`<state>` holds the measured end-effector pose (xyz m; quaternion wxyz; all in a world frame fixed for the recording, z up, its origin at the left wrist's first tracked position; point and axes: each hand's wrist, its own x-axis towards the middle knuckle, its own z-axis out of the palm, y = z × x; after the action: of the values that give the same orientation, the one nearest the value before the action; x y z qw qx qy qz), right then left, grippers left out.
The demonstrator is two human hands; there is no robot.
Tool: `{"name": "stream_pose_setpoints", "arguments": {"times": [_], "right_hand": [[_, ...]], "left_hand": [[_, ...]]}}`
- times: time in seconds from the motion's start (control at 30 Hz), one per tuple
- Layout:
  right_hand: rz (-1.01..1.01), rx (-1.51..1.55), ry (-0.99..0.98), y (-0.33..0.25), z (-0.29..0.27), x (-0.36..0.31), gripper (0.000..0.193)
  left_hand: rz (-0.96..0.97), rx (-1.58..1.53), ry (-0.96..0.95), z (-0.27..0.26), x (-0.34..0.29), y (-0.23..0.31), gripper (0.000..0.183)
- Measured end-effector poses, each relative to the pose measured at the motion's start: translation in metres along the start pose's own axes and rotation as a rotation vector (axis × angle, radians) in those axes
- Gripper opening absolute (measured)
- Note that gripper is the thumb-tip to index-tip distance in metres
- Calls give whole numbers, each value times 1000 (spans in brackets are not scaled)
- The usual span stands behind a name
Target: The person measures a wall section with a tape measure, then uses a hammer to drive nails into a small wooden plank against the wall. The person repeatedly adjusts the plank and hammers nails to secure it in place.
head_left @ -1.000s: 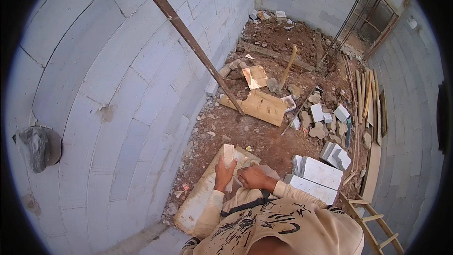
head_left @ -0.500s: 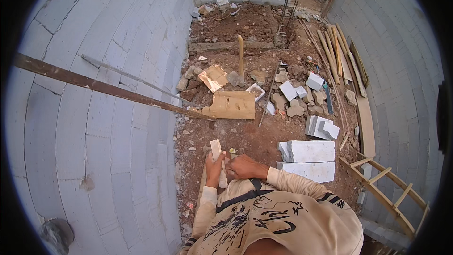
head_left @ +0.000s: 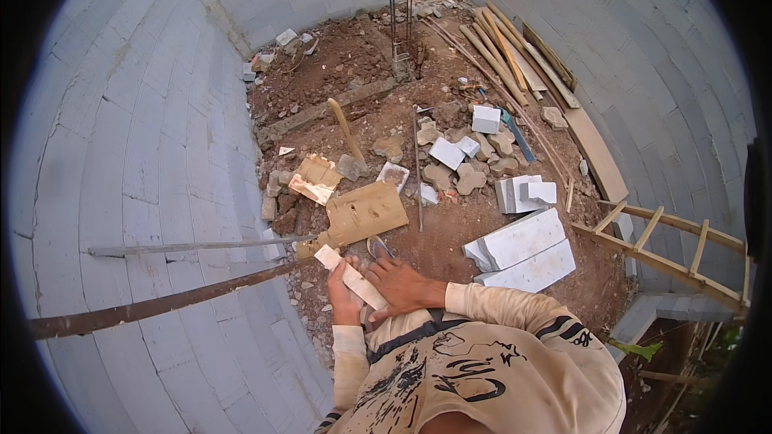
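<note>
A short, pale strip of wood (head_left: 351,277) lies tilted between my hands, low in front of my body. My left hand (head_left: 344,299) wraps round its left side, with the upper end sticking out past the fingers. My right hand (head_left: 408,283) is at the lower right end, thumb below and fingers along the near right side; part of its grip is hidden. Just beyond the right fingertips is a small dark curved thing (head_left: 376,246), too little of it showing to name. A tan board with holes (head_left: 366,215) lies on the ground ahead.
A long brown bar (head_left: 169,303) and a thinner grey bar (head_left: 201,247) lean across the left block wall. White blocks (head_left: 527,245) lie to the right, beside a wooden ladder (head_left: 675,261). Pavers (head_left: 470,181), a wooden handle (head_left: 346,130) and planks (head_left: 515,52) are farther off.
The view has turned to the right. The wood strip has tilted, its upper end swinging left, and my right hand has spread over toward its lower end.
</note>
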<state>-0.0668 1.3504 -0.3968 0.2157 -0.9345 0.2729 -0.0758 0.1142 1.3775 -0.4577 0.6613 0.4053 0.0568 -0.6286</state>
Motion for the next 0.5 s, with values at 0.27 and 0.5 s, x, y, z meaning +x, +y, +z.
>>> {"name": "stream_pose_setpoints", "arguments": {"times": [0.27,0.5], "right_hand": [[84,121,-154,63,-7,134,81],[59,141,-108,101,-19,188,68]], "left_hand": [[5,-3,87,57,116,77,21],[37,76,332,83,174,98,28]]}}
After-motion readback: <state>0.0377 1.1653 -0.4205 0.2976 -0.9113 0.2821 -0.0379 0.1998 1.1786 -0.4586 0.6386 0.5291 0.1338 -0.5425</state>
